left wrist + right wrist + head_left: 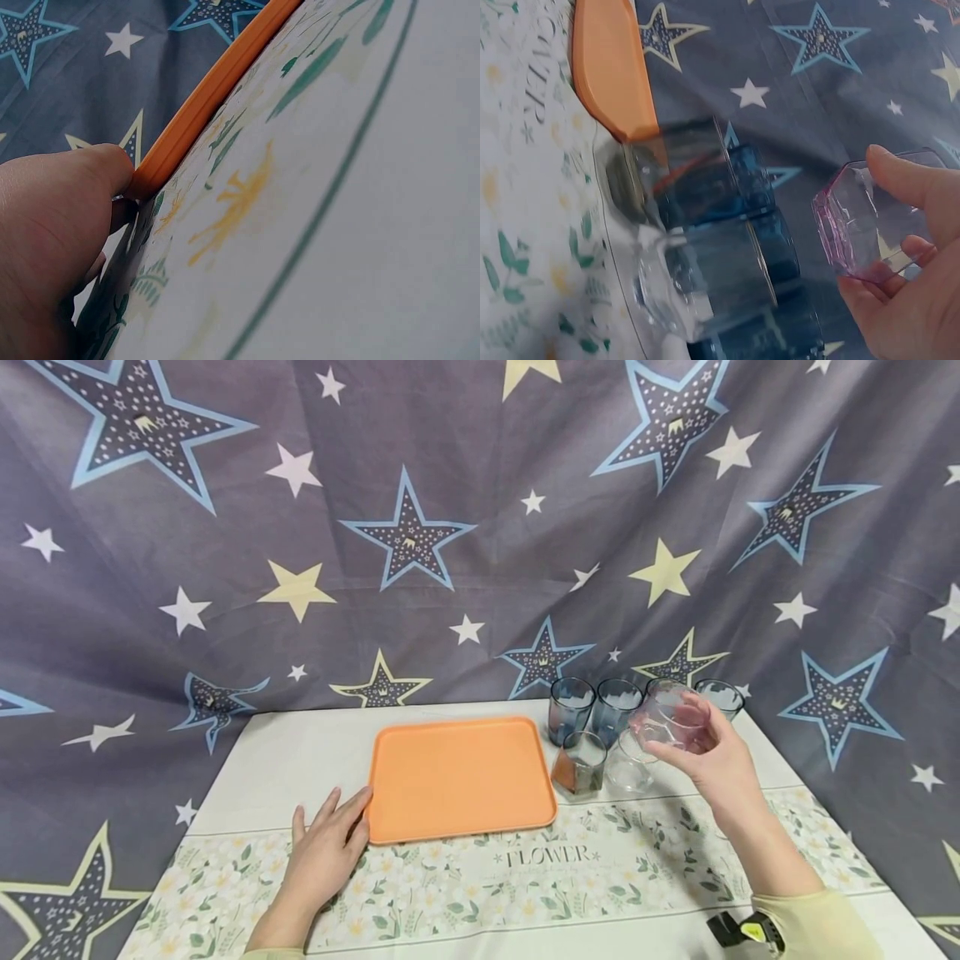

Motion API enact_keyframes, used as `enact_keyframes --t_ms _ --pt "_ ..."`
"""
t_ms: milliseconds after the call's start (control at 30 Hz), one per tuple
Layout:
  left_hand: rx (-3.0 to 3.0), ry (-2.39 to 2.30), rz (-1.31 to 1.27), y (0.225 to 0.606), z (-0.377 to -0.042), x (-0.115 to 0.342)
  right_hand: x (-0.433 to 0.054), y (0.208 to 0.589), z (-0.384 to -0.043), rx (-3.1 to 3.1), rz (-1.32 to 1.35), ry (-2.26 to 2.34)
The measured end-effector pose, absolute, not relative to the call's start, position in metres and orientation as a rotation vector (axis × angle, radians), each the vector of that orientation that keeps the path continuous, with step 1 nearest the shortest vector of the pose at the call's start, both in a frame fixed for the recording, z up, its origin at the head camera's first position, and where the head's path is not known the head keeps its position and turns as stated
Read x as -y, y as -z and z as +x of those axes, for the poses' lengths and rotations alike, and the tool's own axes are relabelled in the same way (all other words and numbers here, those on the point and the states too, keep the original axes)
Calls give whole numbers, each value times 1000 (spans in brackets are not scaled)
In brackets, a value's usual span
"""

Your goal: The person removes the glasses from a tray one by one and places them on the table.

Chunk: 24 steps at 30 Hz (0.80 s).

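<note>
My right hand (723,764) grips a pink-tinted faceted glass (667,718), holding it tilted above the other glasses. In the right wrist view the thumb and fingers are round the sides of the pink glass (855,225). Below it stands a clear glass (630,772), with a smoky grey glass (583,768) to its left. Behind them is a row of blue glasses (572,714), partly hidden by the pink one. My left hand (322,852) touches the left edge of an orange tray (461,781), its fingers loosely extended. The left wrist view shows the thumb at the tray's corner (154,169).
The tray lies flat on a white table (300,743) covered by a cloth with a flowered band (540,893). A dark star-patterned curtain (450,610) hangs behind the table and at both sides. The smoky glass stands close to the tray's right edge.
</note>
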<state>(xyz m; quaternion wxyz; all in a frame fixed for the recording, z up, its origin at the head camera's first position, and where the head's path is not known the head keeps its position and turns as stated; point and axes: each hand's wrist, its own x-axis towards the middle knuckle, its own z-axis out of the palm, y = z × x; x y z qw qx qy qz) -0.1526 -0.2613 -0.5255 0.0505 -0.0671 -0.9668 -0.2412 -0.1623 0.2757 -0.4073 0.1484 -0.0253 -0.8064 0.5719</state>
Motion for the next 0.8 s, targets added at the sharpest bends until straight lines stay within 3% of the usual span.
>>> enact_keyframes --t_ms 800 --pt "2941 737 -208 526 -153 261 -317 434 -167 2195 -352 -1697"
